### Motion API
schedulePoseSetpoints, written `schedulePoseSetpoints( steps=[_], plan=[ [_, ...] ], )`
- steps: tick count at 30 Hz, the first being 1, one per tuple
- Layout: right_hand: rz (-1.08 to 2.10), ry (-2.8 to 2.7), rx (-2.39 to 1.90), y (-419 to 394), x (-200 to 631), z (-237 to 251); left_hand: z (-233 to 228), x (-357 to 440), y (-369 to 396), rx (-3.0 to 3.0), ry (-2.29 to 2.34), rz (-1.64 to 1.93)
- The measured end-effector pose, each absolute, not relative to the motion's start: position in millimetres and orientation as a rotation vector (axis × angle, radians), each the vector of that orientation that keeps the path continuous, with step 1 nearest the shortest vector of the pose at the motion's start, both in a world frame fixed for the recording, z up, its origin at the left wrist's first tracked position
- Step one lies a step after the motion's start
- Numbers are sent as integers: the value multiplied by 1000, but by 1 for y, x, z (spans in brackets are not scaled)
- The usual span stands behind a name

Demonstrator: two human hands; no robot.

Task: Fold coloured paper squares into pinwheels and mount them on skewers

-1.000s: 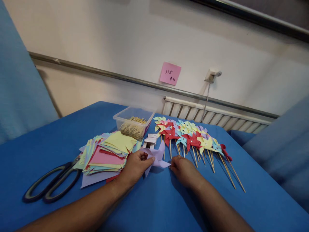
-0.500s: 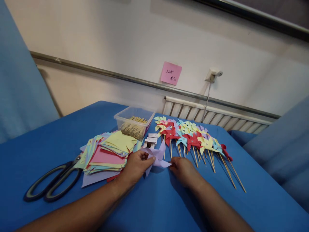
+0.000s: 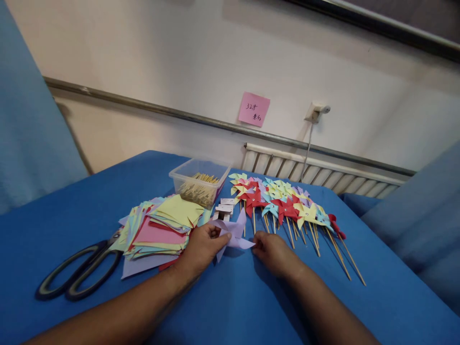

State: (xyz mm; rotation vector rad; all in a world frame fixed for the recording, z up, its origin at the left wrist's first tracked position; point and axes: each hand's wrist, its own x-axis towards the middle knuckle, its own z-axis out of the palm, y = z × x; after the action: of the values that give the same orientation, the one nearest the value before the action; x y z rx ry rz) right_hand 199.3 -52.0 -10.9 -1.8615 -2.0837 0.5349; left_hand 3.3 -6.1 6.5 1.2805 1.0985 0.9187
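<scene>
A lilac paper pinwheel (image 3: 235, 234) is held just above the blue table, its blades fanned out around the middle. My left hand (image 3: 205, 244) is closed on it, thumb pressed near the centre and fingers behind. At the tip of its right blade, my right hand (image 3: 272, 252) is closed with thumb and forefinger pinching the paper. Small white boxes (image 3: 224, 209) stand right behind the pinwheel, partly covered by it. Left of my left hand lies a stack of cut coloured paper squares (image 3: 163, 229).
Scissors (image 3: 84, 268) lie left of the paper stack. A clear plastic tub (image 3: 176, 181) of wooden sticks stands behind it. Several finished pinwheels on sticks (image 3: 287, 208) lie at the right rear of the blue table (image 3: 230, 306). Behind is a wall with a radiator (image 3: 323, 170).
</scene>
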Motion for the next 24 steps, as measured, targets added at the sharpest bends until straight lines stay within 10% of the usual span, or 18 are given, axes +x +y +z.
schedulePoseSetpoints(
  steps=[24],
  plan=[
    [488, -1981, -1954, -46, 203, -15, 5, 3, -3, 1265, 1085, 914]
  ],
)
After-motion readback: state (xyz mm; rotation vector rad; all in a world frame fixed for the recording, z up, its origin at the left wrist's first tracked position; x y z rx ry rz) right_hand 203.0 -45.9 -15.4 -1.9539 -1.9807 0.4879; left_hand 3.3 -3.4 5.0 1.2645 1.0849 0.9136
